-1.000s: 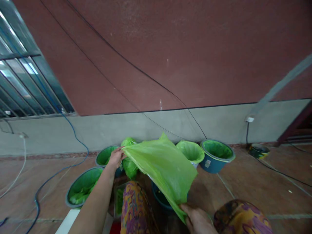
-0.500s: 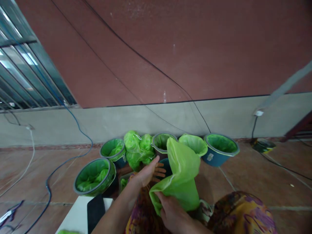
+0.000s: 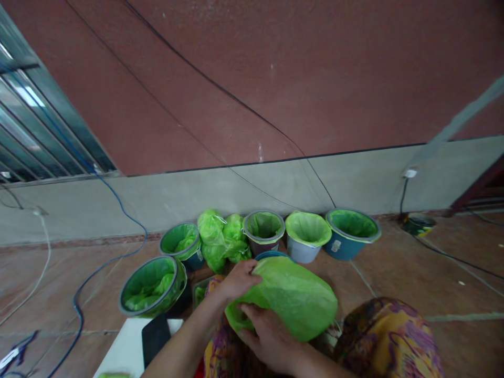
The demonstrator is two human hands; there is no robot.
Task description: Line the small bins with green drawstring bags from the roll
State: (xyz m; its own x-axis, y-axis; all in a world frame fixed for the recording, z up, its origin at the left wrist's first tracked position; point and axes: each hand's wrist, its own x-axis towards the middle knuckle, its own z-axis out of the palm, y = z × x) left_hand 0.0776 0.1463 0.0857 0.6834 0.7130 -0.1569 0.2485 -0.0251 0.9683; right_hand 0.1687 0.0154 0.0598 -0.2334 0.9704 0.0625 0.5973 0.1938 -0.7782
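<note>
A thin light-green bag lies stretched out sideways above my lap, its mouth toward the left. My left hand is closed at the upper edge of the mouth, with the fingertips on the green material. Below it, my right hand has its thumb and fingers bent round the lower edge of the mouth. Just behind the bag shows the blue rim of a bucket, mostly hidden. Beyond it stand a brown bucket and a white bucket, both lined with green bags.
To the right is a blue bucket. Bulging green bags sit beside the left blue bucket. Nearer is a large lined bucket. A phone rests on a white surface. A blue cable crosses the floor.
My left hand, open and apart from the bag before, has come to its mouth. The bag has swung down from upright to lying rightward, uncovering the white bucket.
</note>
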